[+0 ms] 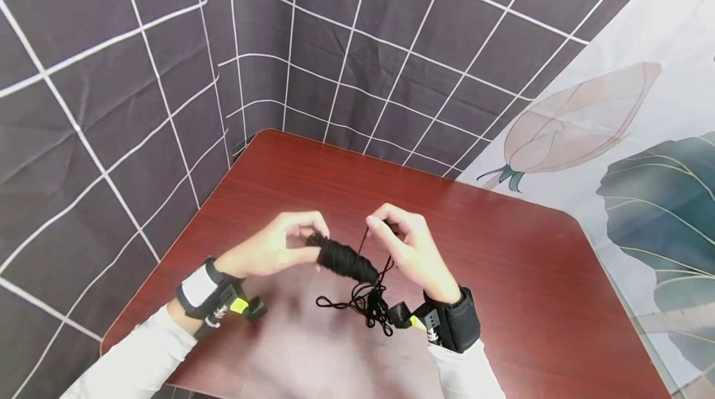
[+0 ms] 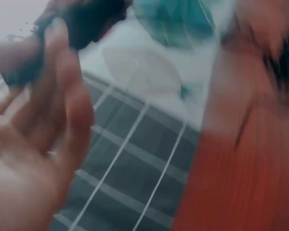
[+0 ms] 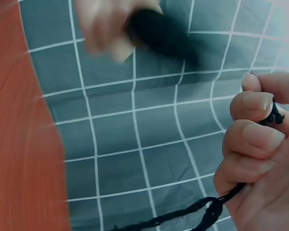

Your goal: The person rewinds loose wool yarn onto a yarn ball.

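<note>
A spindle-shaped bundle of wound black cord [image 1: 347,261] hangs over the table, tilted down to the right. My left hand [image 1: 282,242] pinches its upper left end between thumb and fingers. In the left wrist view that hand and the bundle are blurred. My right hand [image 1: 406,244] holds a strand of the same cord, which runs from its fingertips to the bundle. In the right wrist view the fingers [image 3: 250,144] curl over the cord. Loose loops of black cord [image 1: 371,306] dangle in a tangle below the bundle and right hand.
Beneath the hands lies a reddish-brown table [image 1: 503,275] with rounded corners. A dark grey curtain [image 1: 335,45] with white grid lines stands behind and to the left. To the right hangs a white cloth [image 1: 586,200] printed with leaves and a bud. Each wrist wears a strapped camera.
</note>
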Tool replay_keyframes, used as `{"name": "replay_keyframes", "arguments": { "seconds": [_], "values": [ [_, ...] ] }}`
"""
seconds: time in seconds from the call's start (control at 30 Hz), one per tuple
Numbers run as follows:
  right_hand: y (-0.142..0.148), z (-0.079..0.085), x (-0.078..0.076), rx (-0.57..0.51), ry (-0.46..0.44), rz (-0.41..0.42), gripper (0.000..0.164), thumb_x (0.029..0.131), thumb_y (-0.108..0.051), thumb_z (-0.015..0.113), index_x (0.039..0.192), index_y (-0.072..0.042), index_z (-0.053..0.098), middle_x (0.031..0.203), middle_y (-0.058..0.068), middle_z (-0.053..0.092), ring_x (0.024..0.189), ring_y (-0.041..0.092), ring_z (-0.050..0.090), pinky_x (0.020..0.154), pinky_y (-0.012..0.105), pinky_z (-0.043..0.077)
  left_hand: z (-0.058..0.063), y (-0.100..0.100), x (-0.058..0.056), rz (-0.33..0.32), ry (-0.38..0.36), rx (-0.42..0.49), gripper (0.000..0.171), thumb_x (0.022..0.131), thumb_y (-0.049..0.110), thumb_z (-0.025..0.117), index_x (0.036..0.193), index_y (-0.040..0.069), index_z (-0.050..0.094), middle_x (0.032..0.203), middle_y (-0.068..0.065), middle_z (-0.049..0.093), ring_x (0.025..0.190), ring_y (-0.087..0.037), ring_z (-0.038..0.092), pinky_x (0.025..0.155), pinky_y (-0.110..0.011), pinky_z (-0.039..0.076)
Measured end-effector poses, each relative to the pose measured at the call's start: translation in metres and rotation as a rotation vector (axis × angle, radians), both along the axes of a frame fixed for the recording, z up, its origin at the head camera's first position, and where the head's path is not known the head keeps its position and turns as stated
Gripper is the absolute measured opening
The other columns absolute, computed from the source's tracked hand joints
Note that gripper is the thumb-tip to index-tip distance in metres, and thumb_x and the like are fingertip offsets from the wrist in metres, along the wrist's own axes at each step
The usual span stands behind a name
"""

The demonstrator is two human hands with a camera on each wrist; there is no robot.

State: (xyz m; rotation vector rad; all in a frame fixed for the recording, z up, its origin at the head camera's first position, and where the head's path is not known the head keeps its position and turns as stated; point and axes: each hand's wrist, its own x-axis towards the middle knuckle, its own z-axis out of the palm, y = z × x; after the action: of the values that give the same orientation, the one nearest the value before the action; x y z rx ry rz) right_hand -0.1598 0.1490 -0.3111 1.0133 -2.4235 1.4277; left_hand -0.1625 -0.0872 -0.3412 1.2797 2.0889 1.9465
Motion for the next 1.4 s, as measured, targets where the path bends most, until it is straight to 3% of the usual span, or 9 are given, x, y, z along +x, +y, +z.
{"name": "replay_keyframes", "arguments": {
  "seconds": [0.1,0.23,0.37,0.47,0.8,1.03,1.13,1.23,1.4],
  "values": [
    [-0.002,-0.009,-0.003,-0.022,-0.028,0.034,0.015,0.092,-0.005,0.052,0.080,-0.009,0.060,0.063,0.001,0.048,0.053,0.012,0.041,0.047,0.024,0.034,-0.005,0.005,-0.003,-0.109,-0.097,0.197,0.013,0.084,-0.010,0.056,0.091,0.001,0.053,0.068,-0.011,0.060,0.061,-0.024,0.059,0.060,-0.037,0.054],
    [-0.008,-0.021,0.001,0.003,-0.029,0.094,0.019,0.092,0.001,0.049,0.077,-0.005,0.059,0.059,0.005,0.048,0.054,0.013,0.044,0.047,0.024,0.037,-0.006,0.007,-0.008,0.160,-0.138,0.372,0.011,0.086,-0.007,0.056,0.093,0.001,0.052,0.070,-0.006,0.063,0.062,-0.020,0.061,0.059,-0.025,0.054],
    [-0.012,-0.015,0.006,0.093,0.062,0.043,0.019,0.093,-0.010,0.052,0.076,-0.012,0.060,0.061,0.000,0.053,0.057,0.009,0.045,0.049,0.024,0.039,-0.001,0.005,-0.008,0.496,0.045,0.141,0.012,0.082,-0.006,0.061,0.091,0.000,0.056,0.073,-0.008,0.069,0.062,-0.013,0.062,0.058,-0.022,0.051],
    [-0.009,-0.006,0.003,0.140,0.119,-0.011,0.019,0.093,-0.017,0.054,0.076,-0.015,0.061,0.061,-0.002,0.052,0.055,0.009,0.043,0.048,0.028,0.039,0.005,0.004,-0.001,0.597,0.201,-0.060,0.014,0.077,-0.006,0.065,0.087,0.001,0.058,0.071,-0.010,0.071,0.059,-0.011,0.057,0.056,-0.028,0.046],
    [-0.010,-0.006,-0.002,0.254,0.155,-0.053,0.021,0.093,-0.028,0.053,0.076,-0.017,0.059,0.057,-0.005,0.037,0.048,0.011,0.037,0.044,0.021,0.029,0.008,0.010,0.009,0.549,0.229,-0.090,0.016,0.076,-0.006,0.064,0.087,0.002,0.056,0.076,-0.008,0.067,0.064,-0.011,0.053,0.056,-0.035,0.048],
    [-0.020,-0.016,0.001,0.201,0.167,-0.048,0.019,0.093,-0.024,0.053,0.079,-0.015,0.061,0.059,-0.003,0.041,0.051,0.009,0.038,0.046,0.022,0.031,-0.017,0.013,-0.006,0.250,0.030,0.117,0.036,0.083,-0.012,0.053,0.115,0.000,0.045,0.113,-0.014,0.056,0.095,-0.020,0.058,0.064,-0.036,0.058],
    [-0.021,-0.018,0.002,0.188,0.173,-0.069,0.018,0.094,-0.023,0.052,0.081,-0.015,0.061,0.060,-0.003,0.042,0.052,0.008,0.038,0.047,0.023,0.033,-0.015,0.014,-0.005,0.191,0.077,0.140,0.036,0.084,-0.014,0.051,0.119,-0.003,0.052,0.117,-0.019,0.055,0.085,-0.020,0.061,0.055,-0.035,0.058],
    [-0.022,-0.021,0.001,0.201,0.191,-0.086,0.018,0.094,-0.023,0.052,0.082,-0.015,0.062,0.061,-0.002,0.044,0.053,0.009,0.040,0.048,0.024,0.034,-0.003,0.014,0.003,0.214,0.153,0.119,0.027,0.084,-0.014,0.052,0.110,-0.009,0.060,0.116,-0.025,0.055,0.090,-0.024,0.061,0.066,-0.028,0.057],
    [-0.026,-0.028,0.002,0.229,0.220,-0.095,0.016,0.094,-0.022,0.052,0.084,-0.015,0.063,0.065,-0.004,0.048,0.057,0.008,0.042,0.050,0.027,0.038,0.002,0.017,0.004,0.404,0.352,0.085,0.031,0.073,-0.006,0.070,0.104,-0.004,0.066,0.111,-0.021,0.060,0.101,-0.026,0.056,0.075,-0.019,0.049]
  ]
}}
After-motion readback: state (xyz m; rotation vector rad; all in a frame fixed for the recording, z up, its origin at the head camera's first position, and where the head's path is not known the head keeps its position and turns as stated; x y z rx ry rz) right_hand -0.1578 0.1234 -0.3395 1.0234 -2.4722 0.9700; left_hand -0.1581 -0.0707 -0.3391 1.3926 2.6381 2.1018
